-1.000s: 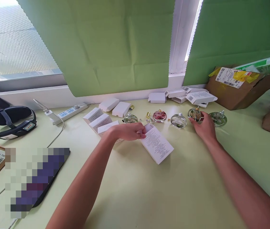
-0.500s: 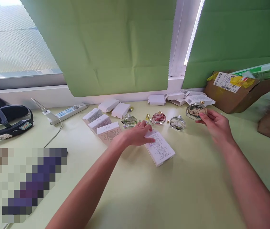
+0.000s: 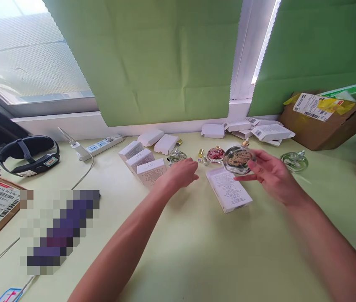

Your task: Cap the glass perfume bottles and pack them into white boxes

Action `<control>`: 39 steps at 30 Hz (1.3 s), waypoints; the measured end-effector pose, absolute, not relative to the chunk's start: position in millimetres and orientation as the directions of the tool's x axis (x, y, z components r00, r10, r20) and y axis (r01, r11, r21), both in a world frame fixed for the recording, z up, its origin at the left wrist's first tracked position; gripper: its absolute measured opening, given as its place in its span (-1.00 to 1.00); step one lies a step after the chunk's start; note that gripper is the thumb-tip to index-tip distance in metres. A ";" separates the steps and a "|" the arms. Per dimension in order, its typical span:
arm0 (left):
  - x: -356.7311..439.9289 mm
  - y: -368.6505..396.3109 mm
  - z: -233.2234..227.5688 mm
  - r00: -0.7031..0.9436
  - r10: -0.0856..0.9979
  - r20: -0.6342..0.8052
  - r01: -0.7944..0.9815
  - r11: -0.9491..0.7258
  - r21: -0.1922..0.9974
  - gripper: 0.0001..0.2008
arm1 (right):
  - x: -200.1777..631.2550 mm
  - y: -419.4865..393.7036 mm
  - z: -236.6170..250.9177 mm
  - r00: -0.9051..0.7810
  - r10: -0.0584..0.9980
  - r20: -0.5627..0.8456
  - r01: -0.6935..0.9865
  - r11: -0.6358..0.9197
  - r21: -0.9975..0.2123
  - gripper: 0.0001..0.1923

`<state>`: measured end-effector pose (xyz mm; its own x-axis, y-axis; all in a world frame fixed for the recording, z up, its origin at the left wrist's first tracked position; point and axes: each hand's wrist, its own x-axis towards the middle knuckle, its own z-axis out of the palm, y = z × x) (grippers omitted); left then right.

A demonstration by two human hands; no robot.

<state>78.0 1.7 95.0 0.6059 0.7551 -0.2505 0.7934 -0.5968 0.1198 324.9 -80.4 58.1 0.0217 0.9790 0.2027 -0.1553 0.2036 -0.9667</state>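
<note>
1. One wide, pale green desk (image 3: 180,251).
2. Right hand (image 3: 274,175), pinching.
3. Left hand (image 3: 182,173), fingers bent; whether it grips anything is hidden.
4. White, rectangular cardboard box (image 3: 229,192), lying between the hands.
5. Round, clear-glass, gold-topped bottle (image 3: 237,160) in the right hand's pinch, near the box's far end.

The window (image 3: 48,71) at ten o'clock glows with daylight; green blinds (image 3: 152,63) hang at twelve and two, white frame (image 3: 245,63) between; pale table (image 3: 196,260) at six.
</note>
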 end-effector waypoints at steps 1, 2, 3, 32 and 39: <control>73.4 6.5 96.1 0.606 0.757 -0.246 0.793 -0.600 0.106 -0.71 | 317.0 -83.1 57.4 -0.077 0.984 0.161 -0.182 0.145 -0.972 -0.66; 69.1 10.2 98.1 0.620 0.752 -0.225 0.783 -0.613 0.106 -0.72 | 309.9 -85.5 56.3 -0.166 0.978 0.123 -0.202 0.088 -0.975 -0.66; 64.6 12.6 101.5 0.640 0.746 -0.185 0.768 -0.630 0.116 -0.72 | 303.8 -87.3 54.9 -0.234 0.968 0.089 -0.209 0.039 -0.977 -0.66; 59.0 95.4 124.4 0.561 0.757 -0.336 0.720 -0.646 -0.254 -0.45 | 300.9 -80.6 39.5 -0.232 0.969 -0.083 -0.014 -0.088 -0.996 -0.51; 75.2 100.3 123.8 0.562 0.744 -0.360 0.710 -0.658 -0.251 -0.48 | 302.6 -81.1 39.4 -0.218 0.971 -0.095 0.117 -0.071 -0.991 -0.50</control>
<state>75.2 100.3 123.8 0.5623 0.7443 -0.3604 0.7098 -0.6580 -0.2515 302.6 -81.1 39.4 -0.2181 0.9713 -0.0951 0.1170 -0.0707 -0.9906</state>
